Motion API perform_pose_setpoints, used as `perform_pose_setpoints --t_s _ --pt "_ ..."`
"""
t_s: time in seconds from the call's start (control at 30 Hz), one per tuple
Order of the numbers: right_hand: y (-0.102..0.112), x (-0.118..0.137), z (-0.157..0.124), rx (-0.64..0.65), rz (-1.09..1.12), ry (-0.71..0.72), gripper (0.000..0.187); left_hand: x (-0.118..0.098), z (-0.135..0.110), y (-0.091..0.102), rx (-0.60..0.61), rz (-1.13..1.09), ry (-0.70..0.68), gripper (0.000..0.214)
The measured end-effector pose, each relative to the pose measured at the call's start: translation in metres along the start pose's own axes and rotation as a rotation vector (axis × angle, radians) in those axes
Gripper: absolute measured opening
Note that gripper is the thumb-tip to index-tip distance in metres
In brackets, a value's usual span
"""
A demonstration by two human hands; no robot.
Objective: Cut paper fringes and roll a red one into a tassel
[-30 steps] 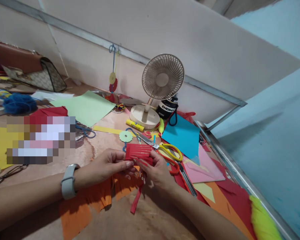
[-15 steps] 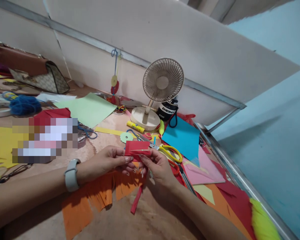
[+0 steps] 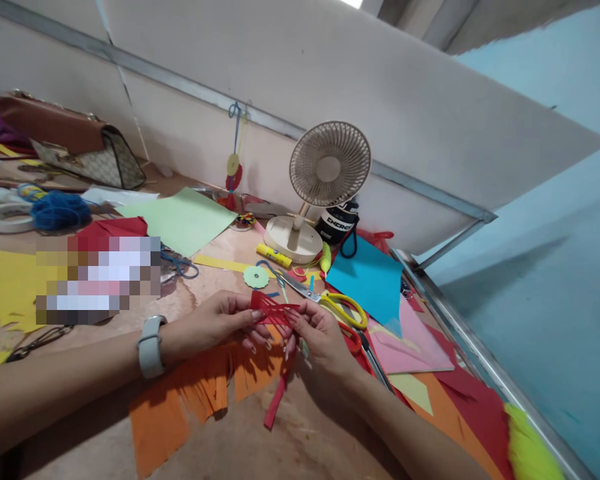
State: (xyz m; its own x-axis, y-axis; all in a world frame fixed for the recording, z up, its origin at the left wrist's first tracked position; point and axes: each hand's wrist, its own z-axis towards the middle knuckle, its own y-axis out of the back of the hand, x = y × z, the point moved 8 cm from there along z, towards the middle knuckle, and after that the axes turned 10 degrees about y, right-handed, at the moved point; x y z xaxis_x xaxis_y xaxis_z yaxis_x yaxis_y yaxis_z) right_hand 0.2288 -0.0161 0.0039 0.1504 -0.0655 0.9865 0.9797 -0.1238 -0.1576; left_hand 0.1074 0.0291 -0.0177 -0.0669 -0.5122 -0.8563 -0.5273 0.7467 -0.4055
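Over the table [image 3: 240, 447], in the head view, the left hand [image 3: 225, 319] and the right hand [image 3: 317, 333] held a piece of red paper [image 3: 273, 309] between them, one at each end. The left thumb lay on top of the paper, pinching its uncut end against the fingers beneath; the right thumb and forefinger pinched the other end, where it was slit into thin strips. The remaining fingers of both hands curled below, partly hidden, so how closely they pressed together could not be told. A watch [image 3: 151, 347] circled the left wrist. Below the hands showed a narrow red strip [image 3: 276, 403] (whether it hung or lay flat was unclear), and to its left some fringed orange paper [image 3: 160, 420]. Just beyond the red paper lay a green disc [image 3: 256, 277] and scissors [image 3: 347, 312] with a yellow handle; a cutter [image 3: 375, 360] lay right of the right hand. Farther back were blue paper [image 3: 365, 277], a glue stick [image 3: 274, 255] and a fan [image 3: 330, 170], with a bottle [image 3: 335, 225] behind it. Green paper [image 3: 180, 220], blue yarn [image 3: 61, 211], tape [image 3: 5, 218] and a bag [image 3: 80, 143] lay off to the left.
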Motion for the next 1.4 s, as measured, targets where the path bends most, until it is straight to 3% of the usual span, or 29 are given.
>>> perform_pose_setpoints --t_s 0.27,0.47,0.67,0.8,0.9,1.0,1.03,1.13,1.27,1.4 --pt "0.028 0.012 0.012 -0.164 0.012 0.157 0.019 -0.003 0.001 0.014 -0.062 -0.094 -0.011 0.023" --pt "0.008 0.005 0.004 0.050 -0.089 0.040 0.025 -0.005 -0.003 0.005 -0.017 -0.051 0.019 0.026" --pt "-0.001 -0.017 -0.006 0.092 -0.024 -0.099 0.025 -0.004 -0.002 0.016 -0.160 -0.162 -0.034 0.022" --pt "-0.007 -0.026 -0.014 0.115 0.017 -0.149 0.026 -0.001 -0.003 0.008 -0.130 -0.178 -0.035 0.019" --pt "-0.009 -0.018 -0.013 0.160 -0.045 -0.124 0.027 -0.002 -0.003 0.006 -0.126 -0.171 -0.055 0.017" --pt "-0.003 0.009 -0.004 0.248 -0.320 -0.033 0.028 -0.003 0.000 0.011 -0.123 -0.243 -0.081 0.016" --pt "0.000 0.021 -0.001 0.318 -0.493 0.015 0.029 -0.004 0.001 0.014 -0.130 -0.258 -0.086 0.017" --pt "0.028 0.063 0.007 0.288 -1.097 0.189 0.025 -0.008 0.002 0.023 -0.164 -0.251 -0.096 0.021" --pt "0.070 0.075 -0.005 0.301 -1.529 0.089 0.025 -0.017 0.000 0.025 -0.161 -0.229 -0.139 0.022" --pt "0.098 0.064 -0.024 0.293 -1.642 -0.054 0.024 -0.025 -0.003 0.022 -0.137 -0.185 -0.179 0.026"
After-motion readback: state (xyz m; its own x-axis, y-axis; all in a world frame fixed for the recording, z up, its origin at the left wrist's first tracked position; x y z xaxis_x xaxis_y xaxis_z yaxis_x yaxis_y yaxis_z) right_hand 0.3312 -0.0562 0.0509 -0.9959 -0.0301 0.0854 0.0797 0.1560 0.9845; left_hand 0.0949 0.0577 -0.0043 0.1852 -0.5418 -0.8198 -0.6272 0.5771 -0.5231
